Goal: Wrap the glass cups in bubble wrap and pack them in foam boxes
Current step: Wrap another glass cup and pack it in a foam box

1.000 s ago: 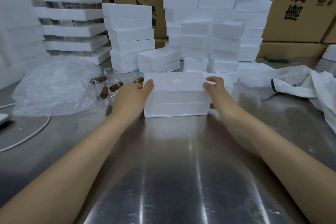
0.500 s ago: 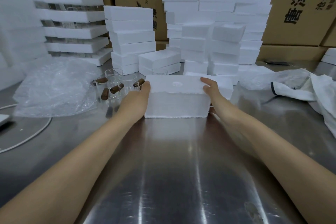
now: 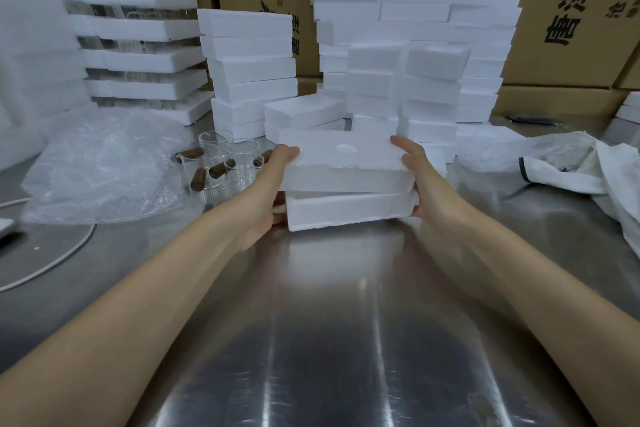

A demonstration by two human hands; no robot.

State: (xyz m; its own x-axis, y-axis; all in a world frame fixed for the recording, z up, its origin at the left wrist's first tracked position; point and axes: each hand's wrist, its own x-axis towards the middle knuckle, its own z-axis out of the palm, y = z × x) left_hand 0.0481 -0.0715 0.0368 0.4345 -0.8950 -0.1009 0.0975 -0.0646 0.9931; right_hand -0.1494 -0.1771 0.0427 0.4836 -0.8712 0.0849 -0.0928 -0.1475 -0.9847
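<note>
Left hand [image 3: 273, 184] and right hand [image 3: 419, 177] gripped the short ends of the foam box [image 3: 349, 211].
It lay long from 9 to 3 o'clock; cups [image 3: 221, 163] stood close at 10.

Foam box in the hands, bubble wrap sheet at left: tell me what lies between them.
Head view: a cluster of clear glass cups with brown pieces stands there on the steel table, beside the left hand gripping the foam box.
</note>
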